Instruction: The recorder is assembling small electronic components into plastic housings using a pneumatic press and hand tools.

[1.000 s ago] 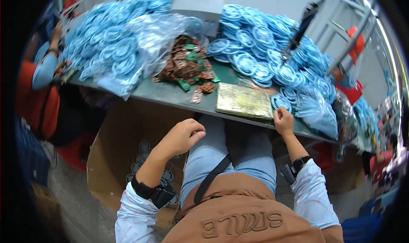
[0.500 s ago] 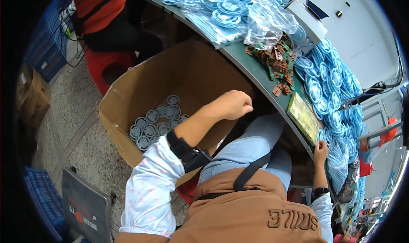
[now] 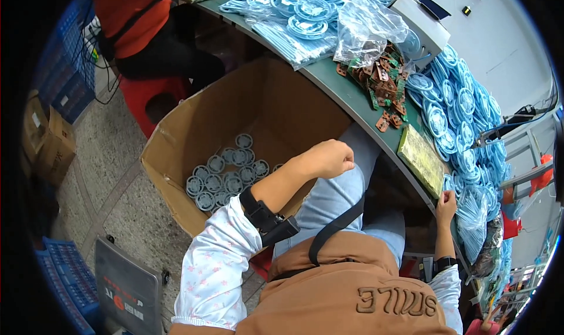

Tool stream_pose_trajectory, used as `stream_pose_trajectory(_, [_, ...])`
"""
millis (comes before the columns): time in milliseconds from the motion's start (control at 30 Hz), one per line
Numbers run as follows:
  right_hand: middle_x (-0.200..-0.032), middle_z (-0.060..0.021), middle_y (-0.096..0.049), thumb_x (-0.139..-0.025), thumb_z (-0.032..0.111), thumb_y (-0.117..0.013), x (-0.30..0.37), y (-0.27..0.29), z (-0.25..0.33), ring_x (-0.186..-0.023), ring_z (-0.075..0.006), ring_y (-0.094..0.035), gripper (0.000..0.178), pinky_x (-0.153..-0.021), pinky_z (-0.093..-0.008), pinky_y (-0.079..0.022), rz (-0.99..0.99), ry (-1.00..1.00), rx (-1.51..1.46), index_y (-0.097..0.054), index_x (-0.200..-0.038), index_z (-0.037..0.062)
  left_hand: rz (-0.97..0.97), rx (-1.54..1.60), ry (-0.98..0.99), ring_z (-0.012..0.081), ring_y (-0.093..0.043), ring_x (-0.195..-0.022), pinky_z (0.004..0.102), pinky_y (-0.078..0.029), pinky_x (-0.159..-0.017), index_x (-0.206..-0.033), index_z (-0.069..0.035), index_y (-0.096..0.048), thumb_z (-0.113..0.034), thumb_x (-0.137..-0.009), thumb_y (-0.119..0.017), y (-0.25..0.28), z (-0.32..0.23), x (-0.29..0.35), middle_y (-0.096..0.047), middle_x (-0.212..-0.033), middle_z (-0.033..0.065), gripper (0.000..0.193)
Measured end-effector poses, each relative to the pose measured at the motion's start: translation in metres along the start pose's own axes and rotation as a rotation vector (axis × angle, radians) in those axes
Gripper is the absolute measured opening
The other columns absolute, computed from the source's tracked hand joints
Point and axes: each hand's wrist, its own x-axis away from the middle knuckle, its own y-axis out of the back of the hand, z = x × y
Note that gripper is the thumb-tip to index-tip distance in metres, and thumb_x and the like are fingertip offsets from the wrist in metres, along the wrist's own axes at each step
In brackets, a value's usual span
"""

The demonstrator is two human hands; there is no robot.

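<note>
Speckled grey floor (image 3: 111, 200) spreads on the left, and a long green desk (image 3: 352, 103) curves from the far left to the near right. Heaps of blue coiled cables (image 3: 458, 109) in clear bags cover most of the desk, with a small pile of brown and green circuit boards (image 3: 385, 91) at its middle and a flat yellow-green panel (image 3: 423, 158) near the edge.

An open cardboard box (image 3: 223, 117) stands on the floor left of the person's knees, and a layer of round pale-blue coils (image 3: 226, 173) lies on its bottom. The left hand (image 3: 329, 158) is curled into a loose fist above the box's right side, over the thigh; whether anything is inside the fist cannot be told. The right hand (image 3: 445, 205) rests at the desk edge just beside the panel, fingers bent against the edge and the bagged cables there (what it grips, if anything, is hidden). The two hands are well apart.

Another person in an orange top (image 3: 132, 17) sits on a red stool (image 3: 153, 97) at the far left. Blue crates (image 3: 61, 276) stand at the near left.
</note>
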Motion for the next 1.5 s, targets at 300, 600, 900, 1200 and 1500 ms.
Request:
stream_pose_trajectory(300, [-0.060,-0.0065,-0.051,-0.089,0.013,-0.064,0.002,0.000,0.019,-0.053,-0.0171,-0.050,0.014,-0.053,-0.0323,-0.041,-0.049,-0.032,-0.067,-0.059,-0.082,0.0029,0.150,0.010,0.047,0.0356,-0.065,-0.089,0.0418,-0.051,-0.079,-0.096,0.000,-0.071,-0.020,-0.088,-0.062,-0.022,-0.012,-0.021,-0.068,-0.093,0.0201,0.023])
stream_pose_trajectory(600, [-0.057,-0.0031,-0.047,-0.088,0.011,-0.065,0.006,0.002,0.031,-0.050,-0.0134,-0.045,0.012,-0.051,-0.0300,-0.038,-0.040,-0.084,-0.050,-0.059,-0.080,0.0040,0.239,0.058,0.026,0.0348,-0.063,-0.093,0.0424,-0.050,-0.083,-0.099,-0.003,-0.071,-0.022,-0.089,-0.062,-0.055,-0.010,-0.033,-0.067,-0.094,0.0182,0.023])
stream_pose_trajectory(900, [-0.054,-0.0021,-0.044,-0.087,0.010,-0.065,0.006,0.006,0.044,-0.046,-0.0137,-0.043,0.011,-0.047,-0.0303,-0.035,-0.045,-0.092,-0.077,-0.059,-0.079,0.0054,0.036,-0.028,0.056,0.0341,-0.060,-0.100,0.0420,-0.049,-0.088,-0.094,-0.005,-0.072,-0.020,-0.088,-0.064,-0.125,0.009,-0.029,-0.063,-0.105,0.0146,0.018])
stream_pose_trajectory(1200, [-0.059,-0.0048,-0.050,-0.083,0.007,-0.068,0.006,0.010,0.063,-0.047,-0.0185,-0.048,0.009,-0.047,-0.0323,-0.038,-0.015,-0.160,-0.133,-0.061,-0.077,0.0065,0.106,0.048,0.201,0.0366,-0.062,-0.094,0.0423,-0.050,-0.085,-0.090,-0.004,-0.073,-0.020,-0.084,-0.063,-0.123,0.022,-0.043,-0.065,-0.096,0.0174,0.020])
stream_pose_trajectory(1500, [-0.067,-0.0036,-0.056,-0.084,0.002,-0.067,0.002,0.041,0.068,-0.052,-0.0087,-0.049,0.006,-0.048,-0.0245,-0.039,0.066,-0.373,-0.364,-0.063,-0.080,0.0019,0.373,0.132,0.066,0.0288,-0.065,-0.076,0.0342,-0.052,-0.066,-0.092,-0.004,-0.071,-0.013,-0.084,-0.070,-0.035,-0.072,-0.110,-0.067,-0.086,0.0123,0.012])
